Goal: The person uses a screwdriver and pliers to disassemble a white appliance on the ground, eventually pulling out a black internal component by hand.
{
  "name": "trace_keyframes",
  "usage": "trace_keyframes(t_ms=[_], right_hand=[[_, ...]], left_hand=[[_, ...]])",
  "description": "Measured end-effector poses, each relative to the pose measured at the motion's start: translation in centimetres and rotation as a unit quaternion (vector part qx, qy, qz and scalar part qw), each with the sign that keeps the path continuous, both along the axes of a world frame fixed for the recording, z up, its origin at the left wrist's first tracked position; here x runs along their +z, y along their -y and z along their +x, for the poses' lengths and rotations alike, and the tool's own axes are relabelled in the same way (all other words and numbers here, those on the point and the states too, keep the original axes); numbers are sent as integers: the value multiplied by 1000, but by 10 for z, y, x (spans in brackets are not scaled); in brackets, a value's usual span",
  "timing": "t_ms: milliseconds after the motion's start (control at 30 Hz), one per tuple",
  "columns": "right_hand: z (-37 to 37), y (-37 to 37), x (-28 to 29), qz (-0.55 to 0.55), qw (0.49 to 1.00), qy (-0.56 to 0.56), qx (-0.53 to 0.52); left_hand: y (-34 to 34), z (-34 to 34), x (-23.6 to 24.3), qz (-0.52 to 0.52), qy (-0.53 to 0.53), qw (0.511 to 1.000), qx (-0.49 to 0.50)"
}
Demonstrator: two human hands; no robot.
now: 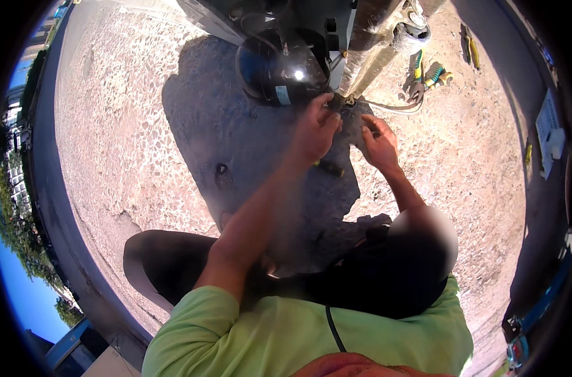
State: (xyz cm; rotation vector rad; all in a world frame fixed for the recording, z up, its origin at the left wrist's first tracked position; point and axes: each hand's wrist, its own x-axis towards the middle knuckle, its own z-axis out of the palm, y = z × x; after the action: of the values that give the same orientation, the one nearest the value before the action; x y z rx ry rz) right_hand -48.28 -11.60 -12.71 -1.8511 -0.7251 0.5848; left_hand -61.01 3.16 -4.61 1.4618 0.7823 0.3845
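Observation:
My left hand is closed, fingers curled toward the thumb, just below a glossy black rounded casing with a pale label. Whatever it pinches is too small to make out. To its right, my right hand has bent fingers with thumb and forefinger close together; anything between them is hidden. Just above the gap between both hands, a small brass-coloured fitting sits at the lower end of a worn metal post. From around there a thin pale cable curves off to the right along the ground.
Pliers with green and yellow handles lie right of the post, beside another yellow-and-green-handled tool. Farther right is a yellow-handled tool. A dark tool rests in the shade below my left hand. My bent legs frame the stony ground.

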Motion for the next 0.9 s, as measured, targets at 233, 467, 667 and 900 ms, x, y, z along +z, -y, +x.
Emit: trace_keyframes(t_ms=[233,467,667,900], right_hand=[[13,12,-30,-76,960,268,6],[3,10,-55,-130,920,368,42],[-2,1,-50,-136,926,351,40],[-5,0,-57,-165,931,323,38]], left_hand=[[-6,-19,-47,-96,1,995,36],[-5,-3,-63,-102,34,993,47],[15,12,-78,-245,99,946,189],[22,11,-92,-290,80,932,203]])
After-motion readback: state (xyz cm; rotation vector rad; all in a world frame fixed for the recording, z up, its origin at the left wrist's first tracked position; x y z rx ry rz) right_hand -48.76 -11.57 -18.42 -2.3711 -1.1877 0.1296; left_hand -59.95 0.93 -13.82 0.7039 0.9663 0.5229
